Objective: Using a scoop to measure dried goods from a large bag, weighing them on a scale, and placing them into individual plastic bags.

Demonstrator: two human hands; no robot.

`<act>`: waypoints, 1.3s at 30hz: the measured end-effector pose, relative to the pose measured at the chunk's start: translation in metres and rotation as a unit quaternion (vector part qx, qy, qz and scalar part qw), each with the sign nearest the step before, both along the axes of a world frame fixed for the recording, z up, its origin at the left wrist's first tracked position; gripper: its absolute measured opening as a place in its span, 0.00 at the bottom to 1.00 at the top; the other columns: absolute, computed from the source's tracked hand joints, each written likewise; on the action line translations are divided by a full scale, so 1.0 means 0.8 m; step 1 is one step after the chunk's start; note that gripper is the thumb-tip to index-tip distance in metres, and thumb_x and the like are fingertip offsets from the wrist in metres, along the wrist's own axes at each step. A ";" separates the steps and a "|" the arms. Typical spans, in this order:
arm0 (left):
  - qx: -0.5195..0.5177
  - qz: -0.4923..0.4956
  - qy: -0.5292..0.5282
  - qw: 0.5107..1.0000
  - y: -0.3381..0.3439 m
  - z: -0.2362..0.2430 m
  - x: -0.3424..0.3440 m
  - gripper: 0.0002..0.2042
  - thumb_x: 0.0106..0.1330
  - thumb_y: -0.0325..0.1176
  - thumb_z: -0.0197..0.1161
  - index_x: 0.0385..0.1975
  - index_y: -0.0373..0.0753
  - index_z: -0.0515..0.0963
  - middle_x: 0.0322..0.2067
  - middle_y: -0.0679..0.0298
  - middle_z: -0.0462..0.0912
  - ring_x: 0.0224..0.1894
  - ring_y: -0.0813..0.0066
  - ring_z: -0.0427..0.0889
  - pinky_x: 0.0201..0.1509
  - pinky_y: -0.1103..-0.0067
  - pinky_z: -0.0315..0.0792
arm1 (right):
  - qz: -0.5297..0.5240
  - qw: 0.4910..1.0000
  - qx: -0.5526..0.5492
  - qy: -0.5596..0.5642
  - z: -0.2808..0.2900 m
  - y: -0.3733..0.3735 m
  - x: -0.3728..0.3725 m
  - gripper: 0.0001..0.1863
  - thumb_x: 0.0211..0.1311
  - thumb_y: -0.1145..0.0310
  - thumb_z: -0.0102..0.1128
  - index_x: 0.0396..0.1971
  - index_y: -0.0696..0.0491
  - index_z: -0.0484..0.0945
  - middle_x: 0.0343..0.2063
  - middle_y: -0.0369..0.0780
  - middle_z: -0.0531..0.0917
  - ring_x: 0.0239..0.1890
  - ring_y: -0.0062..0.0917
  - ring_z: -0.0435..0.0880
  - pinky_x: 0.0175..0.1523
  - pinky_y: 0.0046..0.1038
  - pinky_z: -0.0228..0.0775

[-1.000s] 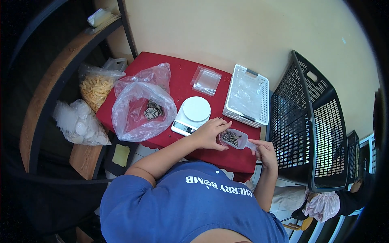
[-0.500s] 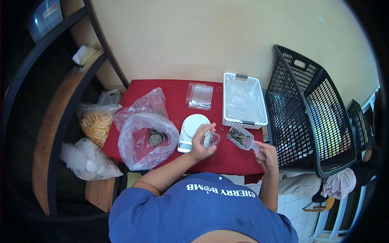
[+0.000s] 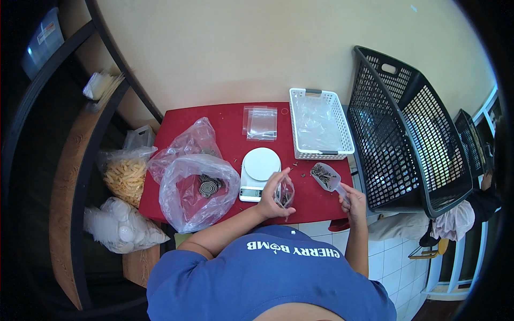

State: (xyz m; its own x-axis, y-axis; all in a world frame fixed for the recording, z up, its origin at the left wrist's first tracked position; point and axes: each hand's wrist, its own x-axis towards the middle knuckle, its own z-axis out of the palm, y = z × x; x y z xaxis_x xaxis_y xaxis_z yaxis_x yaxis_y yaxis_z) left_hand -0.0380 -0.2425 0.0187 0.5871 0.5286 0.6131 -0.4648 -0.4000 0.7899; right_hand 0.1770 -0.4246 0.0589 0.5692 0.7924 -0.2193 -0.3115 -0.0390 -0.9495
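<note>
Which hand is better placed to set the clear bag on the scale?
Likely the left hand: it holds the bag right beside the scale. The right hand is farther off, gripping the scoop.

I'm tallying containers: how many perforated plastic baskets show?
3: white basket on the red table, large black basket to its right, smaller black basket beyond that. More may be hidden.
</note>
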 end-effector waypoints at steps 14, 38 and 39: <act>0.407 -0.031 0.439 0.801 0.132 0.074 0.028 0.48 0.38 0.52 0.72 0.62 0.37 0.61 0.51 0.54 0.70 0.54 0.58 0.68 0.59 0.66 0.61 | -0.085 0.995 0.042 -0.020 -0.116 0.016 -0.041 0.21 0.60 0.80 0.38 0.52 0.59 0.73 0.20 0.38 0.76 0.11 0.08 0.59 0.14 0.12 0.49; 0.216 0.181 0.222 0.933 0.104 0.126 -0.134 0.19 0.53 0.33 0.65 0.46 0.37 0.77 0.43 0.57 0.78 0.47 0.60 0.74 0.54 0.70 0.66 | -0.182 0.964 0.020 -0.195 -0.167 0.033 -0.039 0.18 0.56 0.78 0.59 0.49 0.60 0.75 0.31 0.36 0.80 0.28 0.13 0.76 0.31 0.14 0.68; 0.225 0.151 0.241 0.932 0.101 0.123 -0.126 0.21 0.52 0.35 0.66 0.47 0.38 0.76 0.44 0.57 0.77 0.48 0.60 0.74 0.55 0.69 0.65 | -0.180 0.963 0.023 -0.198 -0.163 0.035 -0.041 0.18 0.56 0.78 0.59 0.49 0.60 0.75 0.31 0.36 0.80 0.28 0.13 0.76 0.31 0.14 0.68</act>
